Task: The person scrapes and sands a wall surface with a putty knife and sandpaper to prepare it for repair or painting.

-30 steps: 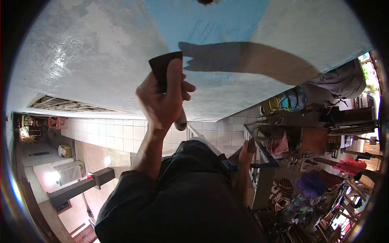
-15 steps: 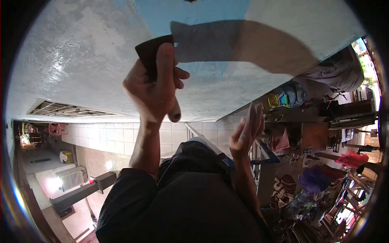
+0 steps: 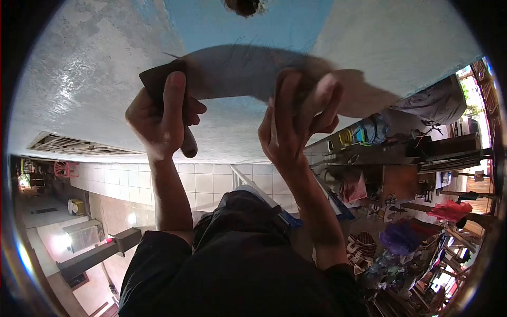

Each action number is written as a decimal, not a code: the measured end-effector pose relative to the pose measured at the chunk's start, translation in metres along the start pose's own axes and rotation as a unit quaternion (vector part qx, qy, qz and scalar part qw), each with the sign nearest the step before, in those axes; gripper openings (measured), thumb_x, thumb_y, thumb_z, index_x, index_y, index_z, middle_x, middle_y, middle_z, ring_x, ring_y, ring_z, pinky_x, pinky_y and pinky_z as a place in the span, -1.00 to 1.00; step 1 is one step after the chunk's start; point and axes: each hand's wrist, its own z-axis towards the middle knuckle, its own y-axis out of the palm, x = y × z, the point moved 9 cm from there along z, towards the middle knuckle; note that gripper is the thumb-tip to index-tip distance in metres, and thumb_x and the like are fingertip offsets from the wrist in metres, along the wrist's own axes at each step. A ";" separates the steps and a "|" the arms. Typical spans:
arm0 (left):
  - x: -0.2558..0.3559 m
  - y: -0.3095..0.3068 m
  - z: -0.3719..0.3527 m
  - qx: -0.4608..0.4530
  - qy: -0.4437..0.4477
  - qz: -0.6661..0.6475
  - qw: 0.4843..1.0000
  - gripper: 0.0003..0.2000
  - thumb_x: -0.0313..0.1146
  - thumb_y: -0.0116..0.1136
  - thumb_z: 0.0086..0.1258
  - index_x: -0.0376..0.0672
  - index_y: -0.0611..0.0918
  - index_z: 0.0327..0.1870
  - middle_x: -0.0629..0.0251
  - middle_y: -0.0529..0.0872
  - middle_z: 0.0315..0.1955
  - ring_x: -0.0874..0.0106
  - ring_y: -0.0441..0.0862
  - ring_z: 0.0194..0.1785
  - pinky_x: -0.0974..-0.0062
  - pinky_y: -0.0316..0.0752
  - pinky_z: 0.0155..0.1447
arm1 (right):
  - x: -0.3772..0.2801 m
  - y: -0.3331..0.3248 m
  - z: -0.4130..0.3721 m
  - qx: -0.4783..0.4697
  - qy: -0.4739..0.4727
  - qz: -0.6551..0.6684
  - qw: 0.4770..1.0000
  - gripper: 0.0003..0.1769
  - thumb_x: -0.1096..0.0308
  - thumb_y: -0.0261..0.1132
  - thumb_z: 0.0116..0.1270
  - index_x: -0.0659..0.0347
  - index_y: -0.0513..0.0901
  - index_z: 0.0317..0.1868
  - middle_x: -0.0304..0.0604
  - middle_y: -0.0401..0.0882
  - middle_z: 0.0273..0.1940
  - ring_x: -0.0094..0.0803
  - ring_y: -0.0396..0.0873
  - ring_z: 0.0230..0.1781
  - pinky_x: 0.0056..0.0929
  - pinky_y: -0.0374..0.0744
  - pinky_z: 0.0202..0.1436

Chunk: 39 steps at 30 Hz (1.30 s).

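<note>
Half the scraper (image 3: 153, 84) behind left hand (image 3: 158, 124)

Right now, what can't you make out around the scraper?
All head view:
- The scraper blade: partly hidden by left hand; far edge lost in shadow.
- The right hand fingertips: motion-blurred; contact with the plastered surface unclear.
- The dark hole: cut off by top edge.

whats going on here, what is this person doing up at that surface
The person grips a scraper in the left hand, a finger laid along its dark blade, which meets a pale plastered surface beside a blue patch. The right hand is raised next to it with fingers open, close to the surface; whether it touches cannot be told.
</note>
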 end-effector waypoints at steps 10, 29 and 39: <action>-0.002 -0.002 0.000 0.010 -0.032 -0.023 0.999 -0.70 -0.26 0.20 0.45 -0.32 0.63 -0.44 0.21 0.64 -0.74 0.59 0.50 -0.75 0.65 0.34 -0.68 | 0.003 0.000 0.009 -0.035 -0.014 0.018 0.999 -0.51 0.19 0.18 0.43 0.14 0.50 0.33 0.49 -0.22 0.48 0.37 -0.21 0.50 0.18 -0.10 0.40; -0.002 0.000 -0.001 0.005 -0.054 -0.031 0.998 -0.70 -0.24 0.19 0.46 -0.34 0.64 -0.40 0.21 0.64 -0.73 0.60 0.47 -0.75 0.64 0.33 -0.67 | 0.008 -0.005 0.018 -0.035 0.016 0.030 0.999 -0.52 0.09 0.13 0.48 0.08 0.52 0.31 0.36 -0.21 0.51 0.36 -0.30 0.52 0.30 -0.17 0.43; -0.008 -0.013 0.001 0.010 -0.057 -0.041 0.997 -0.68 -0.20 0.20 0.45 -0.31 0.63 -0.42 0.20 0.64 -0.73 0.59 0.47 -0.75 0.64 0.33 -0.66 | 0.005 -0.004 0.024 -0.051 -0.001 0.017 0.999 -0.53 0.13 0.14 0.47 0.03 0.52 0.32 0.51 -0.33 0.48 0.35 -0.33 0.53 0.27 -0.20 0.44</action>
